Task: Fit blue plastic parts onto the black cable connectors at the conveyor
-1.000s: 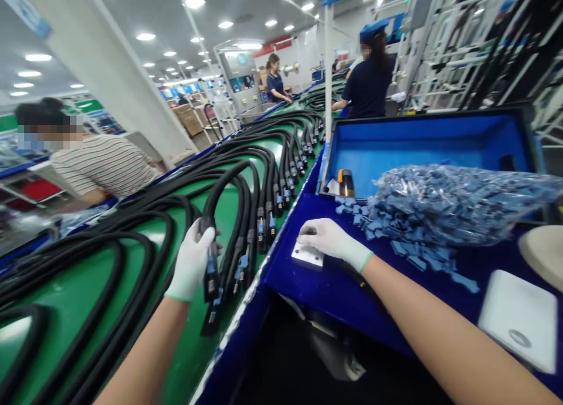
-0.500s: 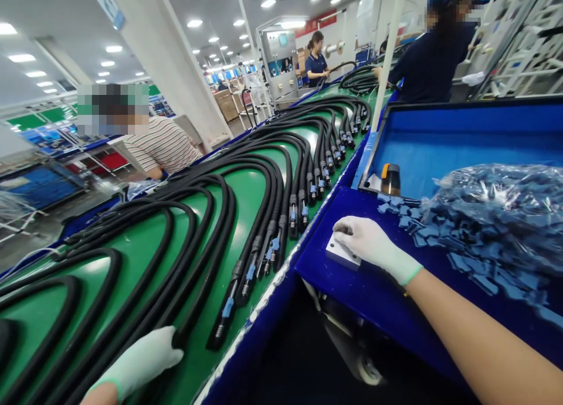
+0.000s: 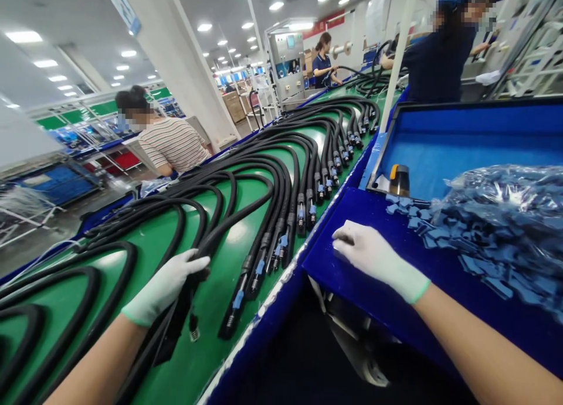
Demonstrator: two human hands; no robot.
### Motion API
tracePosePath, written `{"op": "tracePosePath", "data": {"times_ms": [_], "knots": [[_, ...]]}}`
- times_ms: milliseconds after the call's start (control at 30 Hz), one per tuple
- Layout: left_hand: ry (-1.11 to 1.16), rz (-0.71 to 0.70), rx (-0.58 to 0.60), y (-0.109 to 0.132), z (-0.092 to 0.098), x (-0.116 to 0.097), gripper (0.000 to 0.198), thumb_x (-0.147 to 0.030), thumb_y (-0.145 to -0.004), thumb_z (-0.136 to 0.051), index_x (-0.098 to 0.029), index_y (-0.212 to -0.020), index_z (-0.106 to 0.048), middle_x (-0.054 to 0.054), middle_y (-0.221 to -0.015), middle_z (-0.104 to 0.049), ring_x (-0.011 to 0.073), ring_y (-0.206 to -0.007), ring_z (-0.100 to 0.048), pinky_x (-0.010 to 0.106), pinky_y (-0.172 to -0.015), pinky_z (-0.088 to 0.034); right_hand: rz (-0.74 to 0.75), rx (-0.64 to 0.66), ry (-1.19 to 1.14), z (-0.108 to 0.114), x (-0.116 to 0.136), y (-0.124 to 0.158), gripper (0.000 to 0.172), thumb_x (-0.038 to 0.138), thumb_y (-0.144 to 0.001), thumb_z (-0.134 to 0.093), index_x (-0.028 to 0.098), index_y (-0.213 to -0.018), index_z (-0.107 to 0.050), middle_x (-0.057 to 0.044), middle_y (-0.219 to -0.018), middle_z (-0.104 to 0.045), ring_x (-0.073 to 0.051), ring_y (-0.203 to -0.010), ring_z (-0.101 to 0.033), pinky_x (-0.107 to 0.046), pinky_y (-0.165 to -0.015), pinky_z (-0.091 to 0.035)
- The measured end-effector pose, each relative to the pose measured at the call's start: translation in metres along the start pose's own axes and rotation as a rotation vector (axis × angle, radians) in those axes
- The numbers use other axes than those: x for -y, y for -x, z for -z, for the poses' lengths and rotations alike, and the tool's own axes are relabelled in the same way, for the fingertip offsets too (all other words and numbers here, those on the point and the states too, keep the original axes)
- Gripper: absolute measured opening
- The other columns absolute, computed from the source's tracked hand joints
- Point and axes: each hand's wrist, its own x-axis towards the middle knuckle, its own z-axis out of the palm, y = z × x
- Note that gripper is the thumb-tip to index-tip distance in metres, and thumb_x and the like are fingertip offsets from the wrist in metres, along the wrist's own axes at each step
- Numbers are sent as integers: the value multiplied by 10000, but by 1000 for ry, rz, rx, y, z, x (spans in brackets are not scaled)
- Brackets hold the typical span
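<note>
My left hand, in a white glove, is closed around a black hose near its end, over the green belt. Below my fingers hangs a threaded metal tip and a dark flap. My right hand, also gloved, rests low over the blue bench with fingers curled. What it holds, if anything, is hidden. To its right lie loose blue clips beside a clear plastic bag full of them.
Many black hoses lie curved along the green conveyor, several with blue clips near their tips. An orange-topped bottle stands by the blue tray. Co-workers stand at the far end, and a person in stripes is across the belt.
My left hand has moved up and away from me, lifting the hose end off the belt. The pale block under my right hand no longer shows on the bench.
</note>
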Motion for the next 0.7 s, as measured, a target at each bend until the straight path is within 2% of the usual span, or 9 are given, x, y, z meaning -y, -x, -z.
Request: {"op": "tracePosePath", "data": {"times_ms": [100, 200, 267, 367, 467, 533, 600, 633, 700], "knots": [[319, -88, 135, 14, -26, -43, 431, -498, -785, -780, -130, -997, -708, 85, -875, -719, 248, -794, -687, 334, -732, -571, 80, 170, -270, -24, 46, 24, 349, 348, -870, -689, 214, -1191, -721, -87, -1149, -723, -258, -1056, -663, -389, -971, -487], [748, -203, 166, 30, -72, -73, 365, -400, -829, -771, -145, -1081, -706, 93, -999, -707, 238, -903, -681, 367, -856, -583, 25, 358, -616, -54, 83, 46, 881, 402, -654, -895, 218, -1444, -553, -116, -1344, -647, -288, -1146, -640, -398, -1009, -495], [888, -253, 154, 38, -102, -84, 355, -415, -865, -732, -170, -1120, -699, 93, -1072, -701, 249, -992, -674, 410, -953, -567, -56, 403, -821, -70, 92, 56, 887, 338, -607, -911, 224, -1417, -566, -74, -1243, -689, -252, -1045, -669, -363, -945, -524], [619, -361, -24, 46, -133, -88, 394, -485, -918, -649, -178, -1160, -689, 109, -1137, -699, 298, -1091, -660, 495, -1043, -516, -191, 358, -994, -76, 83, 68, 454, 175, -644, -801, 182, -1088, -701, 22, -828, -678, -156, -707, -631, -269, -691, -517], [174, -618, -226, 50, -148, -82, 398, -401, -860, -750, -212, -1205, -685, 105, -1244, -677, 339, -1244, -588, 552, -1175, -362, -264, 357, -1011, -59, 65, 81, 306, 94, -634, -716, 164, -930, -679, 52, -673, -586, -113, -574, -544, -225, -559, -430], [-130, -965, -103, 53, -157, -77, 361, -271, -825, -795, -268, -1176, -711, 72, -1219, -702, 319, -1254, -585, 558, -1214, -279, -275, 400, -949, -36, 57, 91, 318, 94, -634, -714, 177, -939, -676, 50, -674, -590, -118, -576, -548, -222, -540, -415], [-379, -1296, 126, 57, -170, -73, 307, -147, -876, -712, -295, -1144, -730, 41, -1097, -745, 247, -1101, -664, 491, -1152, -382, -257, 466, -808, -8, 52, 101, 274, 138, -654, -743, 189, -915, -680, 47, -668, -604, -125, -574, -549, -226, -527, -406], [-410, -1370, 216, 58, -177, -73, 314, -109, -904, -657, -298, -1144, -732, 29, -1043, -754, 205, -1003, -689, 421, -1074, -461, -239, 486, -713, 6, 50, 105, 253, 183, -672, -767, 197, -910, -682, 44, -674, -619, -131, -576, -553, -233, -530, -406], [-363, -1315, 273, 62, -194, -75, 290, -121, -949, -587, -279, -1146, -730, 25, -1006, -757, 161, -887, -702, 297, -896, -546, -222, 402, -469, 31, 41, 115, 269, 316, -735, -789, 214, -963, -688, 17, -763, -673, -157, -646, -592, -258, -594, -437]]}}
